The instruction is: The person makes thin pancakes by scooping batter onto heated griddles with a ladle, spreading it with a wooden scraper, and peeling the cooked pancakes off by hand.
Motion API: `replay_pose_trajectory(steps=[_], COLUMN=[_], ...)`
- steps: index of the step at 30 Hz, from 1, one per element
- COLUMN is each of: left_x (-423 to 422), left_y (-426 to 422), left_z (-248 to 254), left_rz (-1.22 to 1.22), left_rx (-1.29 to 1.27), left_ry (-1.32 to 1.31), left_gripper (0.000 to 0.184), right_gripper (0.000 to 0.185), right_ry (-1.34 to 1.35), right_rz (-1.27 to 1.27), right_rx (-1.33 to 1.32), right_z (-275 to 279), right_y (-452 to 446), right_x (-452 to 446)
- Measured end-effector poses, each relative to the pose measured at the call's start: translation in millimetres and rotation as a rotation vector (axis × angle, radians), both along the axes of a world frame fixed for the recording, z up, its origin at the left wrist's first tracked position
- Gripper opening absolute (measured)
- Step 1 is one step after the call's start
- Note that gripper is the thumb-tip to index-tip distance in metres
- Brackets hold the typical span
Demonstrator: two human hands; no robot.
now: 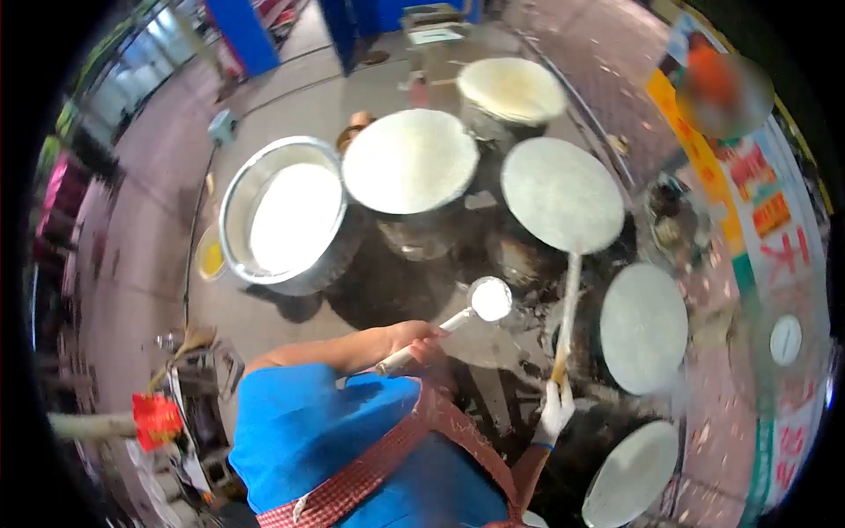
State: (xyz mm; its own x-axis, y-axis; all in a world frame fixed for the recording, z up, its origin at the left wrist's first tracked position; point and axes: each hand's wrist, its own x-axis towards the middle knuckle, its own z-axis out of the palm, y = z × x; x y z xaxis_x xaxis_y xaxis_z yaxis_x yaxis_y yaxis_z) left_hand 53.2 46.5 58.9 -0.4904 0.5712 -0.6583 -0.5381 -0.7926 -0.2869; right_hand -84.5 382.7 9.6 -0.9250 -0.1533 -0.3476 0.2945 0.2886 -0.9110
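My bare left hand (415, 341) is closed around the pale handle of a ladle (490, 299), whose round bowl holds white batter. In my white-gloved right hand (556, 410) is a long wooden stick (569, 308). Its far end reaches the near edge of a round griddle (563, 195) coated with a pale layer; whether it touches is unclear. Another coated griddle (643, 329) lies to the right of the stick, and a third round pale surface (632, 475) sits tilted in view near my right forearm. Ahead and left stands a big metal pot (236, 231) of white batter.
Two more pale-topped rounds, one in the middle (411, 162) and one behind it (512, 91), stand ahead. A bowl with yellow liquid (211, 259) sits beside the pot. A printed banner (748, 229) runs along the right. A red packet (158, 421) is at the left.
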Motion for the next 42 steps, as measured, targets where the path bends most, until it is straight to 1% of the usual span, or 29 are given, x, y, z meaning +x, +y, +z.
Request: replay_pose_trajectory(steps=[1,2,4,6,7,8,10,11,12,14,15,16,18,19,20,21,22,23,24,26,28,30,32,34,36,38,39,40,42], left_x=[13,31,68,98,115,134,159,176,184,197,203,207,212,212,210,204,199,205,198,191,187,189,194,203,219,230,241,251,266], left_y=[-10,-20,-46,-68,-84,-96,-122,-137,-147,-163,-170,-174,-182,-183,-184,-182,-176,-170,-163,-147,-133,-120,-111,-106,-108,-117,-124,-129,-142], left_z=[0,2,-6,7,0,-9,-11,-22,-15,-8,-9,-8,-5,-6,-5,2,4,-13,-7,-5,1,7,16,23,20,24,18,11,9], left_rz=[0.042,0.106,0.191,0.28,0.298,0.31,0.381,0.376,0.454,0.513,0.546,0.559,0.587,0.627,0.66,0.694,0.732,0.827,0.851,0.897,0.971,1.004,1.045,1.098,1.12,1.123,1.125,1.123,1.13], left_rx=[0.009,0.069,-0.055,-0.104,-0.148,-0.196,-0.193,-0.123,-0.025,-0.045,-0.009,-0.017,-0.045,-0.004,-0.063,-0.118,-0.169,-0.035,-0.054,-0.073,-0.009,0.005,0.01,0.026,0.051,0.029,0.045,0.074,0.085], left_ry=[0.04,0.0,0.001,-0.071,-0.036,-0.003,-0.093,-0.099,-0.124,-0.166,-0.179,-0.172,-0.156,-0.155,-0.153,-0.147,-0.144,-0.152,-0.14,-0.12,-0.14,-0.113,-0.119,-0.115,-0.089,-0.124,-0.159,-0.191,-0.168], left_gripper=[0.028,0.024,0.037,0.039,0.04,0.04,0.042,0.043,0.043,0.043,0.044,0.043,0.041,0.039,0.035,0.03,0.027,0.015,0.025,0.025,0.025,0.026,0.022,0.021,0.019,0.014,0.019,0.028,0.038], right_gripper=[0.034,0.035,0.04,0.042,0.044,0.045,0.045,0.046,0.046,0.046,0.045,0.045,0.046,0.047,0.048,0.048,0.044,0.04,0.037,0.035,0.03,0.026,0.023,0.022,0.017,0.02,0.03,0.032,0.037], right_ry=[-0.033,-0.062,0.311,0.438,0.36,0.408,0.485,0.48,0.491,0.521,0.744,0.941,0.969,0.893,0.821,0.687,0.607,0.523,0.44,0.323,0.285,0.005,-0.026,-0.078,-0.162,-0.041,-0.038,0.145,0.513], right_rz=[0.063,0.113,0.314,0.345,0.345,0.353,0.359,0.37,0.408,0.496,0.493,0.564,0.762,0.79,0.813,0.797,0.707,0.716,0.727,0.654,0.552,0.343,0.184,0.117,0.092,0.178,0.256,0.188,0.032], right_rx=[0.088,0.18,0.33,0.374,0.455,0.57,0.808,0.913,0.977,1.095,1.084,1.017,0.991,0.902,0.815,0.62,0.519,0.492,0.461,0.314,0.22,-0.044,-0.169,-0.224,-0.247,-0.067,0.074,0.22,0.527], right_z=[24,37,5,-33,-33,-32,-25,-30,-26,-13,-10,-20,-16,-11,-8,-6,-18,-31,-40,-46,-75,-50,-39,-46,-71,-84,-75,-69,-52], right_y=[-39,-66,-108,-149,-172,-190,-222,-230,-231,-232,-225,-208,-190,-187,-189,-198,-206,-219,-238,-293,-358,-426,-480,-520,-542,-548,-549,-551,-537], right_x=[-3,-6,-20,-35,-37,-37,-31,-28,-20,-1,10,12,22,25,25,21,14,-3,-27,-77,-139,-172,-195,-213,-228,-239,-237,-230,-219])
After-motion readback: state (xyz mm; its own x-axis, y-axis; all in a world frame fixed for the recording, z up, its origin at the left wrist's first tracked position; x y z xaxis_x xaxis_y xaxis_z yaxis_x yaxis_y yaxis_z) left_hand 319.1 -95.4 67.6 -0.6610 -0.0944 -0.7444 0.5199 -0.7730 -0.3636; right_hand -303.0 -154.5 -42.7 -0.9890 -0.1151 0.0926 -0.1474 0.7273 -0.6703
